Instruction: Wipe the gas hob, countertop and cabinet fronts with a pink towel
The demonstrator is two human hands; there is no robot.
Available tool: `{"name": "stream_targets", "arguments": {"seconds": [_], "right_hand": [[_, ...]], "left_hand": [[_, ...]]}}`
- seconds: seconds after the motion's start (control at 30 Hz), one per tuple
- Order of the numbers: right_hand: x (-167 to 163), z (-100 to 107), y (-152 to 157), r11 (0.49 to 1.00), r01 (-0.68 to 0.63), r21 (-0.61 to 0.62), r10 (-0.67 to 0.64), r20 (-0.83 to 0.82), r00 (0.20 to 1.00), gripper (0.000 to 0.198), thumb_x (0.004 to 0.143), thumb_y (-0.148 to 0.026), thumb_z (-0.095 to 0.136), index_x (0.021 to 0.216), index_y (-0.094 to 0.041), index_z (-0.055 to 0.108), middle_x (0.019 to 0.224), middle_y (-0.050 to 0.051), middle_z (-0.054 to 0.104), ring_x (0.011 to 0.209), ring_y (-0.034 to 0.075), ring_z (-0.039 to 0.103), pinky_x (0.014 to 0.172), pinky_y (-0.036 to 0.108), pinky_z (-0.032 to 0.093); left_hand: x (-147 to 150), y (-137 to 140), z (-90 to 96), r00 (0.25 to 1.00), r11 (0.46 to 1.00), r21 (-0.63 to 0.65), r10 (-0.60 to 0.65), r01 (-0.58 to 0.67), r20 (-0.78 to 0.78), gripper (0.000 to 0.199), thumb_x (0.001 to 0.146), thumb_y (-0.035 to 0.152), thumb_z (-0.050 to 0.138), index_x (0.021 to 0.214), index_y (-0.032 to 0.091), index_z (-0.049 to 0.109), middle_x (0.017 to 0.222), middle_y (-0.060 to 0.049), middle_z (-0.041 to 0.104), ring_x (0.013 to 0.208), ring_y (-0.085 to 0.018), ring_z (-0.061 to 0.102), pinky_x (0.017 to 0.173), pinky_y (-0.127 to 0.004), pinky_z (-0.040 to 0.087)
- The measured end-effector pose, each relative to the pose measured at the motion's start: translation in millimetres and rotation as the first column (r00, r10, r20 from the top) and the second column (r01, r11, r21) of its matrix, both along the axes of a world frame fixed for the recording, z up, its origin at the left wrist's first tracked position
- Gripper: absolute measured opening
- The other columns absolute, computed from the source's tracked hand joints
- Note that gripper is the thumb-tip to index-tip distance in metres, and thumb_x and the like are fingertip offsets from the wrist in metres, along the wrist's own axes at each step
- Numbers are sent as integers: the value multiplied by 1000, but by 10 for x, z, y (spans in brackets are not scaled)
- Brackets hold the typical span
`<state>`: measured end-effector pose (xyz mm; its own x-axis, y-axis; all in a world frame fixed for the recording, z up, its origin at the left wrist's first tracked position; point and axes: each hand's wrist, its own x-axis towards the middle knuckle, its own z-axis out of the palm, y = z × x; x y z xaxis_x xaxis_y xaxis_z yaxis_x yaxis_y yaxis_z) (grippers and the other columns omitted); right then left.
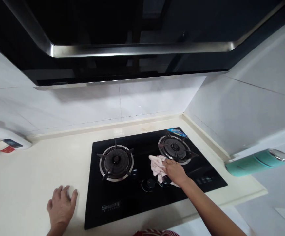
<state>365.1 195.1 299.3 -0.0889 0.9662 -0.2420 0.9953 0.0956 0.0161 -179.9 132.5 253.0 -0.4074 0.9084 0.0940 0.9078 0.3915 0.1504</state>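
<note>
A black glass gas stove [137, 203] with two round burners is set in the pale countertop. My right hand [174, 171] presses a pale pink cloth [157, 166] onto the glass, just in front of the right burner [175, 147]. The cloth is bunched under the fingers and partly covers the right knob. The left knob [150, 184] shows beside it. My left hand [62, 205] rests on the countertop left of the stove, fingers spread and holding nothing. The left burner [116, 160] stands between the two hands, touched by neither.
A black range hood [132, 65] hangs low over the stove. A teal flask [255, 162] stands at the counter's right edge. At the far left are a white bottle [11, 139] and a red and white cup [6, 149]. Tiled walls close off the back and right.
</note>
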Motion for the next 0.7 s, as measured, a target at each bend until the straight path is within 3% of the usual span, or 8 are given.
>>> {"name": "stream_targets", "arguments": {"seconds": [0.23,0.43,0.53,0.7], "right_hand": [[252,-60,-313,980,185,-70,-181,54,982,47,105,-29,28,124,-16,68,114,19,73,96,26,73,81,37,50],[465,-99,-746,975,210,-76,-207,41,977,37,101,-37,39,118,-26,71,127,14,66,119,30,61,93,48,47],[526,-179,-799,973,231,27,-229,-65,971,32,96,-33,47,113,-23,71,135,15,59,120,30,58,96,48,48],[337,-410,-906,944,264,199,-205,-274,940,45,91,-20,42,131,-11,60,130,19,61,121,28,58,109,42,46]], "left_hand": [[-16,0,-7,999,999,-7,-34,34,-13,63,99,55,26,134,14,59,154,-21,47,150,-33,32,119,-58,28],[9,-2,13,998,999,5,-53,53,-44,64,99,55,24,132,12,59,151,-22,48,149,-34,34,118,-57,29],[24,-9,25,996,998,17,-62,63,-59,63,99,56,24,131,13,58,150,-22,49,148,-34,35,118,-56,30],[52,-5,46,995,998,27,-59,62,-80,62,99,55,25,132,12,57,151,-22,48,148,-32,36,118,-54,30]]}}
